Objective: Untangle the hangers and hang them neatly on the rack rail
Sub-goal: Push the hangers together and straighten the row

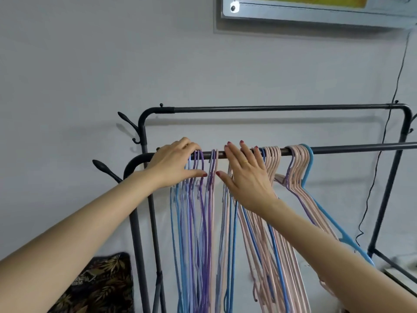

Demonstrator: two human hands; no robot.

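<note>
Both hands tidy hangers [204, 199] on the rail [338, 149]: left hand [174, 164] curls over hooks, right hand [244, 175] lies flat. Next, probably spread them evenly.

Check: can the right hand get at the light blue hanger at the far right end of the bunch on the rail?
Probably yes. The right hand lies open on the pink hangers; the light blue hanger hangs further right on the same front rail, outermost, with bare rail beyond it and nothing between.

Both the left hand [174, 163] and right hand [244, 175] rest on hangers [204, 199] hooked over the rail [361, 148].
</note>
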